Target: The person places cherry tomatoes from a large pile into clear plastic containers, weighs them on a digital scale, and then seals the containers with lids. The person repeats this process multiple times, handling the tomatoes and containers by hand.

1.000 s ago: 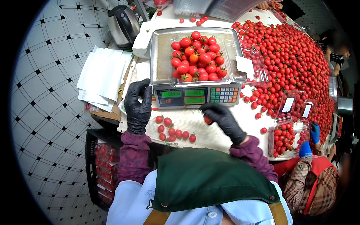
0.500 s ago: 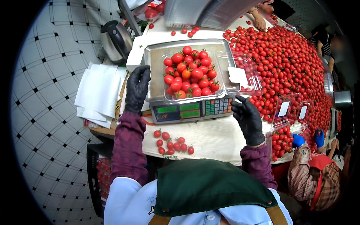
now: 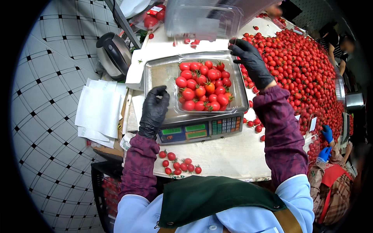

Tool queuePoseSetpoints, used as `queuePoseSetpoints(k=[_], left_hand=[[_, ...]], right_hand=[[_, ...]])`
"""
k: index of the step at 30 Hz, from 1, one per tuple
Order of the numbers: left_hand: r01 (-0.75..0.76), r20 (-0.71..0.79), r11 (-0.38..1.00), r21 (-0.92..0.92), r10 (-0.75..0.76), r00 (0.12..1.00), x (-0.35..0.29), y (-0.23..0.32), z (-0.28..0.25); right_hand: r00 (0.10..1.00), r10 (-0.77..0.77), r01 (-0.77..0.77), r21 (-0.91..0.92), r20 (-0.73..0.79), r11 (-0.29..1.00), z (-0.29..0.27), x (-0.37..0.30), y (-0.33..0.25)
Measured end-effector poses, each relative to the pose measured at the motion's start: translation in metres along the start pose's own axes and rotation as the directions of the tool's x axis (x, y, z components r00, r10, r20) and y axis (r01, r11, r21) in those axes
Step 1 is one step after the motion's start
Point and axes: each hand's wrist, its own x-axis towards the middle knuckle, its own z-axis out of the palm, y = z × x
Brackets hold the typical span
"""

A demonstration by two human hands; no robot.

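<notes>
A clear plastic clamshell box [image 3: 205,112] full of red cherry tomatoes [image 3: 202,87] sits on the metal pan [image 3: 155,75] of a digital scale [image 3: 202,128]. Its transparent lid [image 3: 206,24] stands raised on the far side. My right hand [image 3: 250,62], in a black glove, is at the lid's near right edge with the fingertips closed on it. Over the left part of the pan, my black-gloved left hand [image 3: 154,110] hangs with loosely bent fingers, slightly apart and holding nothing, beside the box. Several loose tomatoes [image 3: 180,165] lie in front of the scale.
A large heap of tomatoes [image 3: 295,73] covers the table's right side. White paper sheets [image 3: 99,106] and an electric kettle [image 3: 114,54] are at the left. A co-worker's blue-gloved hands [image 3: 326,143] are at the right, near filled boxes. Stacked clear containers [image 3: 182,17] stand behind the scale.
The box has turned so its lid has swung from the right side to the far side. My right hand has moved up to the lid; my left hand has shifted right and nearer.
</notes>
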Motion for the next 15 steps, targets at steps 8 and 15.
queuePoseSetpoints(k=[8,15], left_hand=[[-0.557,0.101,0.623,0.549,0.613,0.784,0.014,0.021,0.036],[-0.538,0.162,0.597,0.594,0.567,0.808,0.004,0.037,0.043]], right_hand=[[0.998,0.016,-0.026,0.161,0.064,0.987,-0.002,0.011,0.020],[0.967,-0.231,0.255,-0.427,0.108,0.867,0.023,-0.043,-0.005]])
